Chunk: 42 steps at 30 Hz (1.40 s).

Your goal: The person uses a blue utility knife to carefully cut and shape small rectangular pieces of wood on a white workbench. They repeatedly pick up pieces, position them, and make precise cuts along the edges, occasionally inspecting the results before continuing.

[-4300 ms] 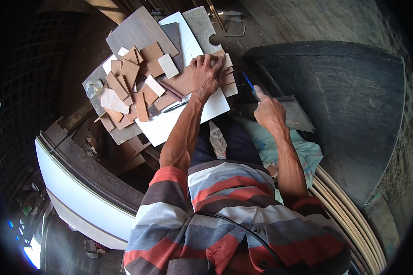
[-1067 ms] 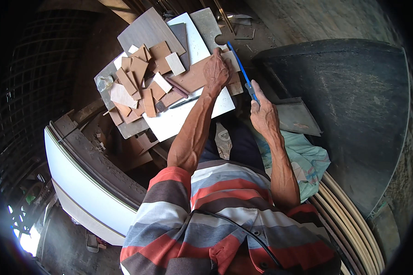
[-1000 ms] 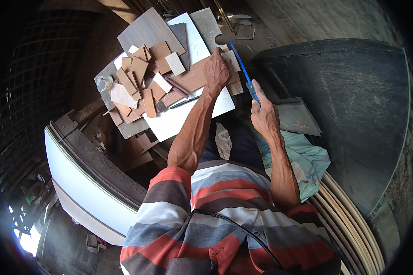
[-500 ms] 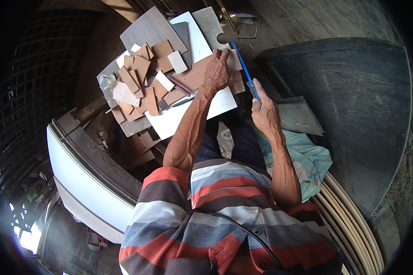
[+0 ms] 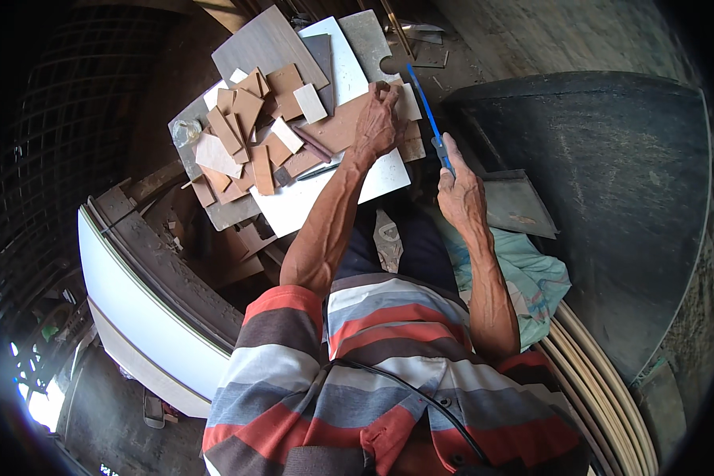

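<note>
My left hand (image 5: 378, 119) is closed at the right side of the worktable, its fingers bent over a brown board (image 5: 343, 127). The fingertips' grip underneath is partly hidden. A pale piece (image 5: 409, 103) shows just right of these fingers. In my right hand (image 5: 462, 190) is a hacksaw with a narrow blue blade (image 5: 423, 101) and a dark grip. Its blade points up and away, a short gap right of the left hand and beyond the boards' edge. The thumb lies along the grip.
Many brown and white offcuts (image 5: 262, 176) are heaped on the left half of the table. Under them lie a white board (image 5: 381, 176) and a grey board (image 5: 270, 47). A clear plastic bag (image 5: 186, 132) sits at the left edge. Dark curved panel (image 5: 587, 159) stands right.
The hacksaw and my right hand have shifted slightly to the right. My left hand stays over the brown board in nearly the same pose. The whole view has moved a little.
</note>
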Available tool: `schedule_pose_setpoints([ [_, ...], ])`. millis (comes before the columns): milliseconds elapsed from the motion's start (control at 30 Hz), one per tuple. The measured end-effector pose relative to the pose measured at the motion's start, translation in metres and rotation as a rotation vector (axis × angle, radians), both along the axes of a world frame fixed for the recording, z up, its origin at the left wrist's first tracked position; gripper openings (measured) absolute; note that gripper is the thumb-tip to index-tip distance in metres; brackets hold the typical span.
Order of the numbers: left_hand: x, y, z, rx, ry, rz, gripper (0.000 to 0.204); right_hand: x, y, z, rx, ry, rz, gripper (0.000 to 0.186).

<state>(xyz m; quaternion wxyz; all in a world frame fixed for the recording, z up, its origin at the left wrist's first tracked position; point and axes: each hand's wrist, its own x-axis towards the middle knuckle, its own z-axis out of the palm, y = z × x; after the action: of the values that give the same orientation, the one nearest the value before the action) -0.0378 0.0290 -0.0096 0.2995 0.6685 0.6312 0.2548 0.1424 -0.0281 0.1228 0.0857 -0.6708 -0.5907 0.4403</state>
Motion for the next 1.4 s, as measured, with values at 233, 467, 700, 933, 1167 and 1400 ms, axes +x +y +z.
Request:
schedule_pose_setpoints([
  [233, -0.002, -0.001, 0.001, -0.058, -0.057, 0.007, 0.084, -0.001, -0.001, 0.0, -0.009, -0.008, 0.021, 0.06],
  [467, -0.008, -0.004, -0.008, 0.026, -0.102, 0.014, 0.094, -0.002, 0.0, 0.004, -0.023, -0.004, -0.001, 0.059],
  [700, 0.0, -0.002, 0.006, -0.046, -0.012, -0.052, 0.09, -0.002, 0.0, 0.004, -0.041, -0.011, 0.021, 0.059],
  [933, -0.003, -0.006, 0.018, -0.022, 0.02, -0.006, 0.092, 0.004, -0.003, -0.016, 0.035, 0.051, -0.075, 0.05],
  [1167, -0.043, -0.064, 0.053, 0.088, 0.106, 0.304, 0.098, -0.029, 0.005, -0.039, 0.026, 0.095, -0.056, 0.042],
  [1400, -0.119, -0.124, 0.05, -0.006, 0.158, 0.535, 0.101, -0.096, 0.003, -0.088, 0.212, -0.023, 0.005, 0.035],
])
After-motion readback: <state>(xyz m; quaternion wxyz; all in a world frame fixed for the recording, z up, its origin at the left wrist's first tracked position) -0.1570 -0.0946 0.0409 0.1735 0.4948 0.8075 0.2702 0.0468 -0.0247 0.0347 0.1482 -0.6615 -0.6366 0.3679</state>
